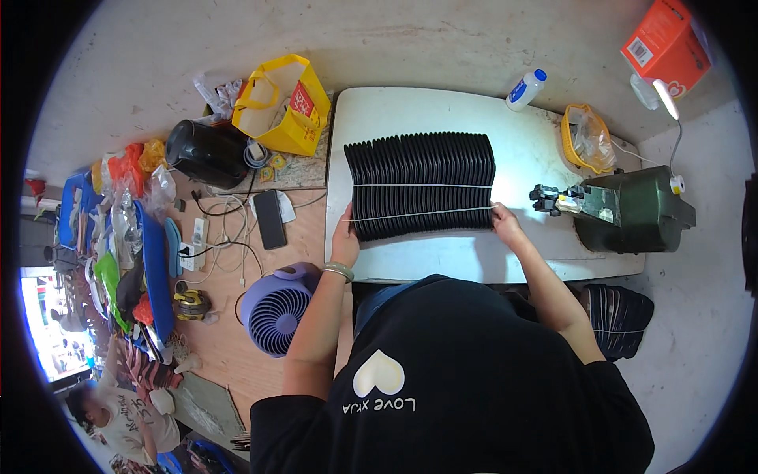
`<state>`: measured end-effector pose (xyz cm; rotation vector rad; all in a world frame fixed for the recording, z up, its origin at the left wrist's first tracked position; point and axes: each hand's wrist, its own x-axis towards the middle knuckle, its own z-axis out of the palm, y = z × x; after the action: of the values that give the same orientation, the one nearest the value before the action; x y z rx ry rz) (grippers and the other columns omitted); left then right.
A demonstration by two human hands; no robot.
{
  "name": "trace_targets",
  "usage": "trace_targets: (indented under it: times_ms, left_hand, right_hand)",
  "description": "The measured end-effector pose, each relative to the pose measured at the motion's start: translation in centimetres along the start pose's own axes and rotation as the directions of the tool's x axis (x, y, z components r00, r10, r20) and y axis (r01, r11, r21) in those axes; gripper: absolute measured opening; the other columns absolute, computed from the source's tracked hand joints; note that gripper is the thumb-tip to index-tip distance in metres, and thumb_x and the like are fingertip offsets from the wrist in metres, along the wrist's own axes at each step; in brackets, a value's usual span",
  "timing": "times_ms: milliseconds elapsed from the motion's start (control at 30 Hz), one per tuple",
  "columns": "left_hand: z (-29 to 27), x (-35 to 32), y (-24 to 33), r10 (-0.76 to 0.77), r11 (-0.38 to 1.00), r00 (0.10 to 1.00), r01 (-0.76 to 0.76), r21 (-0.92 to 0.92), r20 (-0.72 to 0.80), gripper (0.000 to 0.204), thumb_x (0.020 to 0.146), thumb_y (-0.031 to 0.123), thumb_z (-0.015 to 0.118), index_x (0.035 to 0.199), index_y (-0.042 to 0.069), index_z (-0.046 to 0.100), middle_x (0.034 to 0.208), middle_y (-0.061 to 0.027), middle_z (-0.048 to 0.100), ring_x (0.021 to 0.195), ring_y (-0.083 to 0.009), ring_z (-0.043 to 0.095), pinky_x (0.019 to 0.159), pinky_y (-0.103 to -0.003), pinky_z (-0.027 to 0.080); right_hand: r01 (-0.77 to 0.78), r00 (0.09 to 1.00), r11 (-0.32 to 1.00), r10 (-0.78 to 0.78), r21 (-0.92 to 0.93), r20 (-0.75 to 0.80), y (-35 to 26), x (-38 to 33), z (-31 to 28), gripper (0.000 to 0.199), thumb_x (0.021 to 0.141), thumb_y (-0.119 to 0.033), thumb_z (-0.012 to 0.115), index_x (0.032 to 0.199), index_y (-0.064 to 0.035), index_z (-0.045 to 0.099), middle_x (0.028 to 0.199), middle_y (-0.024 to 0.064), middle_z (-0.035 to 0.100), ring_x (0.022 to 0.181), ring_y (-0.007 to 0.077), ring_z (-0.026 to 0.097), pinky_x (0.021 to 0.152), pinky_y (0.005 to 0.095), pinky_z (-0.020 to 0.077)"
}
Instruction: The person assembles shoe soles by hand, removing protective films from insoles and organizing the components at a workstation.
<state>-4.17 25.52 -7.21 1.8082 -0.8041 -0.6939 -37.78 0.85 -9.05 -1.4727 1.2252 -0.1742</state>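
Note:
A long row of thin black curved pieces (422,162), packed side by side, lies on the white table in front of me. Two thin white bands run along it; the upper band (422,186) lies nearly straight. Slanting across the row, the lower band (426,213) ends at my two hands. My left hand (345,241) is closed at the left end of the row, at that band's end. At the right end, my right hand (505,224) pinches near the band's other end, fingers against the row. Fingertips of both hands are partly hidden.
Right of the row stands a dark green machine (636,209) with a black front part. A yellow basket (588,138) and a white bottle (525,89) are behind. To the left are a purple fan (280,312), phone (270,220), black kettle (207,154) and yellow bag (284,107). Another person (130,415) sits lower left.

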Motion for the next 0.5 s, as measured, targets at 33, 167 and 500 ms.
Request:
trace_targets:
  times_ms: [33,167,500]
  left_hand:
    - [-0.1,-0.1,0.0,-0.069,0.998,0.997,0.068,-0.012,-0.035,0.056,0.094,-0.013,0.036,0.147,0.006,0.042,0.138,-0.0112,0.056,0.124,-0.0174,0.054,0.107,-0.026,0.038]
    - [0.1,-1.6,0.4,-0.214,0.977,0.974,0.213,-0.021,-0.080,0.049,0.095,-0.010,0.035,0.137,0.005,0.055,0.131,-0.0095,0.059,0.118,-0.0177,0.057,0.103,-0.029,0.043]
    - [2.8,-12.2,6.4,-0.034,0.724,0.985,0.140,0.675,-0.167,0.046,0.088,0.001,0.046,0.132,0.008,0.058,0.118,-0.0187,0.059,0.098,-0.0386,0.061,0.085,-0.044,0.051]
  right_hand:
    - [0.113,0.994,0.991,-0.112,-0.075,0.005,0.6,-0.1,-0.1,0.039,0.095,0.002,0.051,0.131,-0.0098,0.058,0.095,0.0036,0.057,0.080,0.0157,0.054,0.073,0.0301,0.0478]
    - [0.279,0.960,0.922,-0.274,-0.269,0.057,2.1,-1.8,-0.7,0.034,0.095,-0.001,0.051,0.128,-0.0046,0.059,0.102,0.0118,0.061,0.090,0.0245,0.061,0.081,0.0322,0.0499]
    - [0.296,0.952,0.465,-0.212,-0.835,0.220,-2.1,-10.0,-0.9,0.029,0.094,-0.010,0.048,0.115,-0.0036,0.067,0.103,0.0251,0.067,0.087,0.0438,0.066,0.078,0.0482,0.0542]
